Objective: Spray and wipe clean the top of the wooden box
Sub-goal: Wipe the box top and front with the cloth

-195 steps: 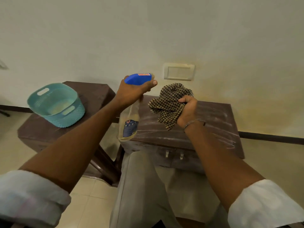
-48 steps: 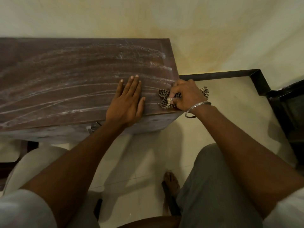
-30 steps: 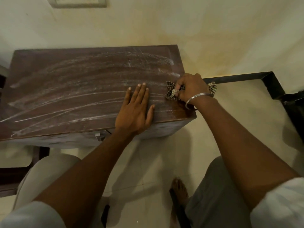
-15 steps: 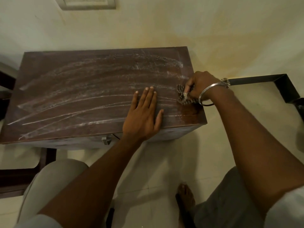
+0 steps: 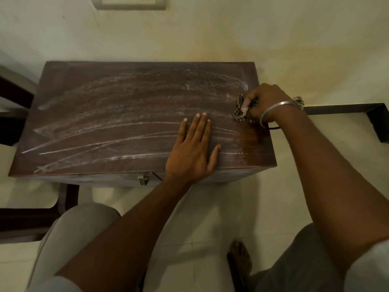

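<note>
The dark wooden box [image 5: 105, 114] stands against the wall, its top covered in long whitish curved streaks. My left hand [image 5: 193, 150] lies flat on the top near the front right, fingers spread, holding nothing. My right hand [image 5: 265, 102], with a metal bangle on the wrist, is closed on a bunched checked cloth [image 5: 240, 111] pressed against the box top at its right edge. A darker, streak-free patch lies at the front right corner of the box. The spray bottle is out of view.
A metal latch [image 5: 143, 179] sits on the box's front face. A dark skirting strip [image 5: 345, 107] runs along the wall to the right. Dark furniture [image 5: 12, 114] stands at the left. A switch plate [image 5: 128, 2] is on the wall. My knees and a bare foot [image 5: 241, 262] are below.
My right hand with the cloth has slid away from me along the box's right edge. The left hand has stayed flat. Earlier the left hand held a spray bottle.
</note>
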Action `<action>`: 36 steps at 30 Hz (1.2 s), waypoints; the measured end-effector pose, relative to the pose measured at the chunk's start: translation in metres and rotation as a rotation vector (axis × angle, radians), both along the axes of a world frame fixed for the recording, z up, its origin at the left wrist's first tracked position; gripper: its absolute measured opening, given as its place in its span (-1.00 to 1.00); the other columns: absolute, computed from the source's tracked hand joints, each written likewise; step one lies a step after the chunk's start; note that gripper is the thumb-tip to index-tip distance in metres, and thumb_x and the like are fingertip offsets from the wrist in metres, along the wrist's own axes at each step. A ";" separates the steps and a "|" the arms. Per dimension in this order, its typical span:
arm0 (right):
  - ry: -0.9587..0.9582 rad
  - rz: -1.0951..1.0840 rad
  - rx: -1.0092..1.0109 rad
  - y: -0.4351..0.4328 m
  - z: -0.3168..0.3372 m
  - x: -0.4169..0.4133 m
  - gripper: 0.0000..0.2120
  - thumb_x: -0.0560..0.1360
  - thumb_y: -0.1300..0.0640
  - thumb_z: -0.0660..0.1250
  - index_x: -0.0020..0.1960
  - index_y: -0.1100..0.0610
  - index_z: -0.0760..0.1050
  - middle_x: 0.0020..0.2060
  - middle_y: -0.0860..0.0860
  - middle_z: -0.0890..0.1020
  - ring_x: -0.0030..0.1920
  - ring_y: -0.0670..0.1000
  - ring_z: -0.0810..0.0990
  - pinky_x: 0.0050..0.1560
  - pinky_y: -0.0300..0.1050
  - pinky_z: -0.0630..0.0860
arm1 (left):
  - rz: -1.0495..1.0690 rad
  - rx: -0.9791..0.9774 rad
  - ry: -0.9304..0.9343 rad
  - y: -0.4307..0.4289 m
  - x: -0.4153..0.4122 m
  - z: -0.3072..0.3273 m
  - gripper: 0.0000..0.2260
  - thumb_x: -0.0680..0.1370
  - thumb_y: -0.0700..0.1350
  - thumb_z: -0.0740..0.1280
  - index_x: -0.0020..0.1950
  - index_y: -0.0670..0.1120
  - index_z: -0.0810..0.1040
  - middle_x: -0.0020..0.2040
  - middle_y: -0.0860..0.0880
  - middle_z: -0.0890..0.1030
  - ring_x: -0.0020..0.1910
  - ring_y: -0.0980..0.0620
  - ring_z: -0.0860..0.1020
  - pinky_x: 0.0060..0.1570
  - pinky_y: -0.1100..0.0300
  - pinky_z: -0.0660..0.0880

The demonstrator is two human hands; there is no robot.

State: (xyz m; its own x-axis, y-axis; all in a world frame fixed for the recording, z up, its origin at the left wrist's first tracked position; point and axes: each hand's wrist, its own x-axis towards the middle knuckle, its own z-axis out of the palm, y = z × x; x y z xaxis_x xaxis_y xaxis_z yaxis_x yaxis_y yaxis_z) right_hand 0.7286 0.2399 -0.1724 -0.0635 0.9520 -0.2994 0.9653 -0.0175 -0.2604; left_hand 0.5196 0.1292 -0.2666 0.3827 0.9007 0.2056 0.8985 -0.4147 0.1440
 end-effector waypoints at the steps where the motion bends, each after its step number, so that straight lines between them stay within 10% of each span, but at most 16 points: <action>1: -0.003 0.049 -0.081 0.002 0.004 0.002 -0.78 0.39 0.26 0.44 -0.18 -0.08 0.65 -0.02 0.08 0.68 -0.15 0.10 0.57 -0.11 -0.06 0.54 | 0.001 -0.001 0.000 0.000 0.000 0.000 -0.36 0.69 0.17 -0.06 0.59 -0.27 0.21 0.62 -0.23 0.18 0.63 -0.14 0.10 0.59 -0.17 0.00; 7: -0.039 -0.148 0.224 -0.004 -0.006 -0.011 -0.79 0.43 0.21 0.41 -0.05 -0.08 0.63 0.10 0.11 0.59 0.18 0.27 0.46 0.16 0.19 0.50 | 0.005 0.021 -0.007 0.000 -0.001 -0.001 -0.37 0.69 0.16 -0.04 0.58 -0.28 0.23 0.60 -0.24 0.21 0.63 -0.16 0.12 0.59 -0.17 0.02; 12: -0.007 0.061 -0.075 0.006 0.006 -0.001 -0.73 0.40 0.30 0.39 -0.19 -0.09 0.63 -0.06 0.09 0.68 -0.16 0.13 0.58 -0.15 -0.05 0.53 | 0.015 0.003 -0.006 0.000 -0.001 0.000 -0.36 0.68 0.16 -0.05 0.57 -0.28 0.25 0.59 -0.25 0.23 0.62 -0.16 0.14 0.59 -0.17 0.02; 17: -0.029 -0.085 0.178 -0.002 -0.009 -0.007 -0.66 0.42 0.15 0.43 0.14 -0.10 0.50 0.08 0.14 0.59 0.20 0.29 0.45 0.09 0.17 0.49 | 0.024 -0.009 -0.011 -0.001 -0.001 0.002 -0.38 0.68 0.14 -0.02 0.55 -0.28 0.30 0.57 -0.25 0.29 0.60 -0.17 0.20 0.60 -0.14 0.03; 21: 0.077 -0.022 0.030 0.003 0.001 -0.004 -0.78 0.36 0.17 0.49 -0.20 -0.15 0.56 0.02 0.04 0.67 0.04 0.17 0.61 0.10 0.10 0.59 | 0.025 -0.003 -0.041 -0.001 -0.001 0.001 -0.40 0.68 0.13 0.01 0.54 -0.28 0.33 0.56 -0.25 0.32 0.58 -0.18 0.24 0.58 -0.15 0.08; 25: 0.035 -0.196 0.298 -0.007 -0.013 -0.012 -0.79 0.42 0.23 0.41 -0.12 -0.09 0.64 0.06 0.05 0.62 0.18 0.25 0.48 0.14 0.20 0.52 | 0.031 -0.009 -0.040 -0.002 -0.001 0.002 -0.40 0.68 0.13 0.00 0.54 -0.27 0.32 0.56 -0.25 0.31 0.59 -0.17 0.23 0.59 -0.14 0.07; 31: 0.100 -0.085 0.022 0.002 0.000 -0.005 -0.74 0.43 0.27 0.39 -0.22 -0.10 0.62 -0.10 0.05 0.70 -0.17 0.08 0.58 -0.02 -0.05 0.58 | 0.034 -0.024 -0.033 -0.001 -0.002 0.003 -0.40 0.68 0.14 -0.01 0.55 -0.26 0.31 0.57 -0.23 0.30 0.59 -0.16 0.21 0.60 -0.15 0.03; 36: -0.025 -0.249 0.339 -0.002 -0.018 -0.016 -0.78 0.44 0.25 0.39 -0.17 -0.08 0.64 0.00 0.00 0.62 0.15 0.24 0.47 0.11 0.18 0.49 | 0.046 -0.014 -0.038 -0.002 -0.001 0.004 -0.39 0.67 0.14 -0.02 0.54 -0.26 0.32 0.56 -0.23 0.32 0.59 -0.16 0.23 0.59 -0.16 0.05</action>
